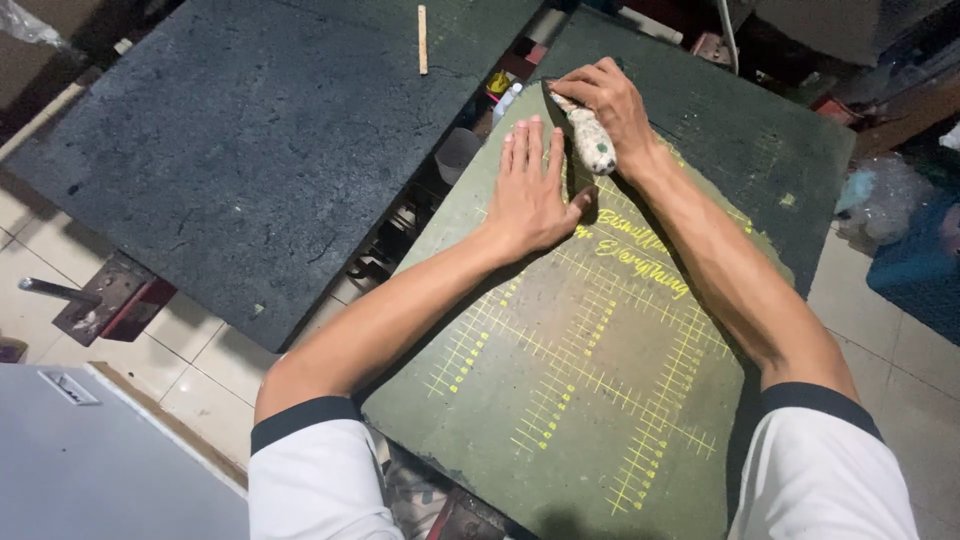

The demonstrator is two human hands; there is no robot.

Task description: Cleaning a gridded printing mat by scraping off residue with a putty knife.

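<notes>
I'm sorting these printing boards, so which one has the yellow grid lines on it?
The green board under both hands, nearest the person. The darker board to its left is plain, with only a small stick on it.

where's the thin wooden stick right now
In the head view, the thin wooden stick lies at the top on the dark grey board, up and left of both hands.

Left hand flat, fingers spread; right hand curled closed, both arms outstretched.

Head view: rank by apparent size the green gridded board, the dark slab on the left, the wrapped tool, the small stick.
1. dark slab and green gridded board: look alike in size; the board is nearer, so unsure.
2. wrapped tool, held in the right hand.
3. small stick.
</notes>
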